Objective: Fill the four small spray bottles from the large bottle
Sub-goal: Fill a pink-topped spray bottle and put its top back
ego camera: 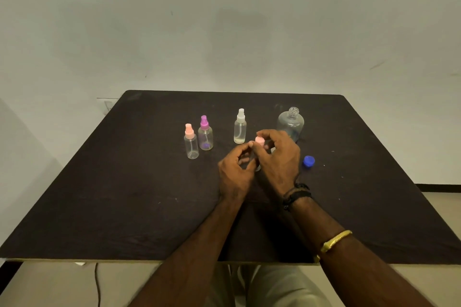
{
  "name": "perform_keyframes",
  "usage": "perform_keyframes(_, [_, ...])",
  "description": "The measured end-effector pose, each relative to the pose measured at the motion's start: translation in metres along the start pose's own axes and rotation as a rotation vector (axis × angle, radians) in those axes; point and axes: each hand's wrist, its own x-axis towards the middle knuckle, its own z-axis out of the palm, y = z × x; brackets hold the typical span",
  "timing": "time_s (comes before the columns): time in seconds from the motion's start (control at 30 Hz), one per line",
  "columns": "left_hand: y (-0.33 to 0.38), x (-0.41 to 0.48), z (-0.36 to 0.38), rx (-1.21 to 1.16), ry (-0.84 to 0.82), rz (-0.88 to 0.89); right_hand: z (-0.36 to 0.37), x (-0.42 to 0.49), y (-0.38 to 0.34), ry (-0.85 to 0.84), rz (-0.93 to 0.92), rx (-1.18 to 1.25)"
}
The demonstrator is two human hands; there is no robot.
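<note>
Table (124,182) — dark top, carrying the set in a loose row across its far half.

Pink-topped spray bottle (191,142) — upright, sprayer on, long axis vertical; liquid level not readable.

Purple-topped spray bottle (205,134) — just beside and behind it, upright, capped.

White-topped spray bottle (240,127) — upright, capped, apart from the pair, likely set aside as dealt with.

Left hand (235,172) — grip curled around the body of the fourth small bottle (257,168), steadying it on or just above the table; the bottle is mostly hidden.

Right hand (279,157) — fingertips pinched on its pink sprayer cap (260,141), judged to be twisting it; on or off cannot be told. Axis roughly upright, cap uppermost.

Large bottle (290,123) — behind the right hand, upright, neck open and pointing up, ready to pour.

Blue cap (308,161) — lying loose at the right, near the large bottle.
</note>
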Motion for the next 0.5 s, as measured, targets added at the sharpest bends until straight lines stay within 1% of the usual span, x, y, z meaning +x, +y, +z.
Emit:
perform_keyframes(0.07, [0.0013,-0.0003,0.0003,-0.006,-0.015,0.007,0.0003,0.0024,0.0015,0.009,0.022,-0.003])
perform_keyframes(0.27, [0.0045,0.0004,-0.0010,-0.014,-0.040,-0.017,-0.0012,0.0012,-0.0026,0.023,0.006,0.031])
perform_keyframes(0.4, [0.0045,0.0002,-0.0010,0.002,-0.033,-0.015,-0.0002,-0.0008,-0.0019,0.009,0.003,0.111])
perform_keyframes(0.5, [0.0044,0.0017,0.0000,-0.020,-0.052,-0.045,-0.0016,-0.0021,-0.0028,-0.019,-0.014,0.173])
